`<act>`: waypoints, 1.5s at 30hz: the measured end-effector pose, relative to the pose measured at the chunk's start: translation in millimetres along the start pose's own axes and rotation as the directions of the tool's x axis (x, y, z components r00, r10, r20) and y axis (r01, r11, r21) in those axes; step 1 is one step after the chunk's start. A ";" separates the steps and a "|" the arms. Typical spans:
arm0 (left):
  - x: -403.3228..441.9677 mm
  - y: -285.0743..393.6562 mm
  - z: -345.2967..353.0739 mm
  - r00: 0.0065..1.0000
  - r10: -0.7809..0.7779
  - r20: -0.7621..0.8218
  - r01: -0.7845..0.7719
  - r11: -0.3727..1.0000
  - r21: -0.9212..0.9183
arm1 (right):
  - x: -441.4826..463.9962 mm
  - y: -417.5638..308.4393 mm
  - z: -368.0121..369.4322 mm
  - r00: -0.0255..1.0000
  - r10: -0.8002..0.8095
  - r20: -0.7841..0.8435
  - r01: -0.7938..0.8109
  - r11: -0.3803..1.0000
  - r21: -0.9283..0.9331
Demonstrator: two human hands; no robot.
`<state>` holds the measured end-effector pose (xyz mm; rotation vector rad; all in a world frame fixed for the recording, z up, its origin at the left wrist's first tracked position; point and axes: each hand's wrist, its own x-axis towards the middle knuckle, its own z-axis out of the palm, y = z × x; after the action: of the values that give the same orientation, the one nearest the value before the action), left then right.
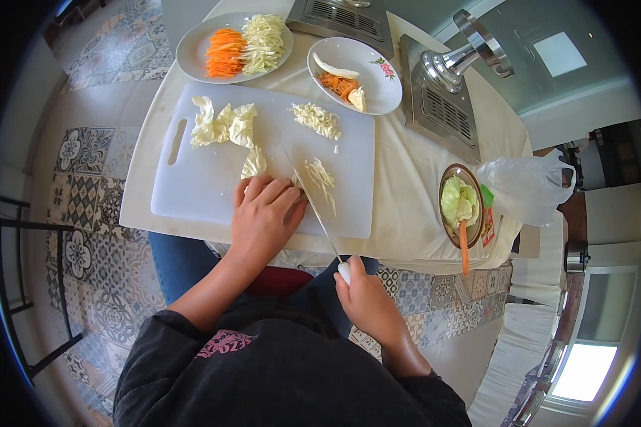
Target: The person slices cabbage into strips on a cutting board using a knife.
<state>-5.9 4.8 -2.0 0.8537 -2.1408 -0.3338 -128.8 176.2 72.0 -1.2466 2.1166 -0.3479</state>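
Note:
A white cutting board [214, 186] lies in front of me on the table. My left hand [267, 210] presses down near its front edge, fingers curled over cabbage that they mostly hide. My right hand [367, 299] grips the white handle of a knife [316, 211], its blade pointing away over the board beside my left fingertips. Thin cabbage shreds [320, 178] lie right of the blade. Farther back is a pile of chopped cabbage [316, 120]. Loose cabbage leaves [224, 126] sit at the board's left, and another cabbage piece [253, 163] lies just beyond my left hand.
Behind the board stand a plate [189, 57] of shredded carrot and cabbage and a flowered plate [385, 92] with scraps. Portable stoves [445, 107] line the back. At right are a bowl [446, 231] holding cabbage and a carrot, and a plastic bag [527, 186].

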 end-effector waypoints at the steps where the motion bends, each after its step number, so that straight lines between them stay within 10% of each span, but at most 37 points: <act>1: 0.0 0.1 0.2 1.000 0.002 -0.003 -0.002 1.000 -0.001 | 2.9 -0.2 0.2 1.000 -0.026 -0.006 0.026 1.000 -0.007; 45: -1.8 0.1 1.8 0.999 0.002 -0.033 -0.002 1.000 0.011 | -13.7 12.6 -8.5 0.988 -0.060 -0.142 0.059 0.998 -0.013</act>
<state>-6.4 6.0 -4.2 0.8575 -2.1148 -0.3047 -138.3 193.5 77.3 -1.3272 2.2049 -0.4672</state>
